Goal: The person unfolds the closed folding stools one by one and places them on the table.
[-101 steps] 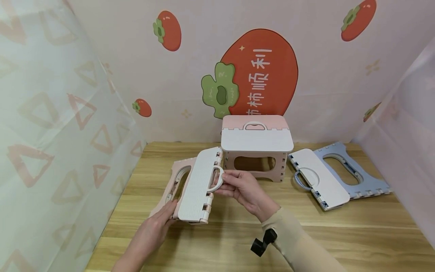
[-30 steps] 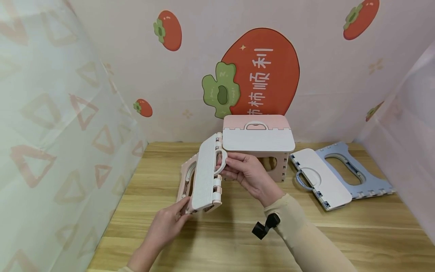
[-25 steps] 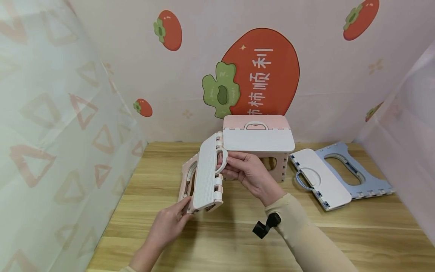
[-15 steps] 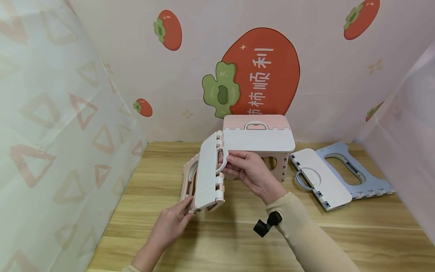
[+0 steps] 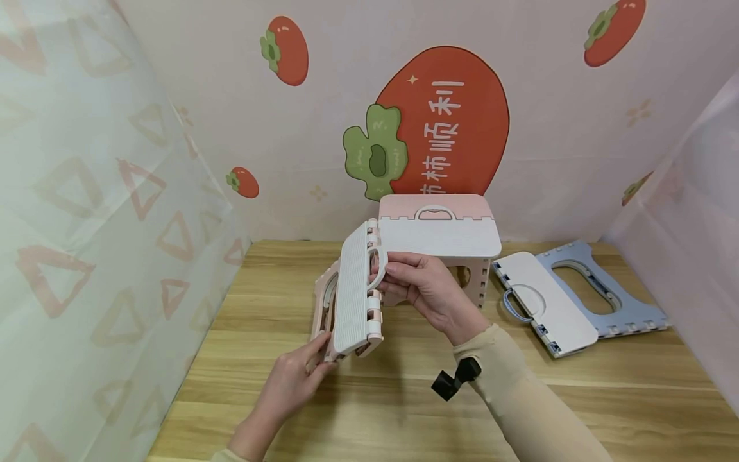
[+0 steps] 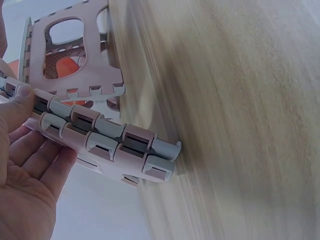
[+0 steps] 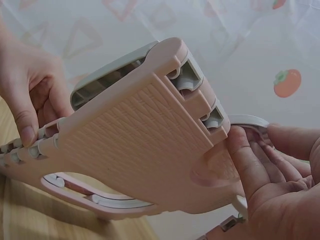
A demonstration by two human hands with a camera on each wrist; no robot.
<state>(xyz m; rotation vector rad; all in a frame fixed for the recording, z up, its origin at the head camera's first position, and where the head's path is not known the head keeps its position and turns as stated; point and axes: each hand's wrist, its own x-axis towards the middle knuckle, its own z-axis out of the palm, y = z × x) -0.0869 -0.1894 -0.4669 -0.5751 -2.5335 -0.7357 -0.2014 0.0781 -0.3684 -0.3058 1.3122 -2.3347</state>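
Both hands hold a folded pink-and-white folding stool [image 5: 351, 292], tilted up on its side left of the middle in the head view. My right hand [image 5: 430, 289] grips its white carry handle [image 5: 378, 273], thumb on the outside and fingers behind. My left hand [image 5: 291, 382] pinches the lower near end, thumb on top. In the left wrist view the hinged edge [image 6: 107, 140] lies between thumb and fingers, low over the wood. The right wrist view shows the pink underside [image 7: 130, 140] with an oval cut-out. Right behind it stands an unfolded pink-and-white stool [image 5: 439, 239].
At the right a folded blue-and-white stool [image 5: 545, 301] lies on the wooden table [image 5: 548, 410], its blue leg panel [image 5: 632, 311] spread outward. A fabric backdrop printed with persimmons [image 5: 462, 122] rises behind the table, and more fabric hangs at both sides.
The folded stool has moved right and away from me, tilting more steeply, with both hands following. The standing stool and the blue one stay put.
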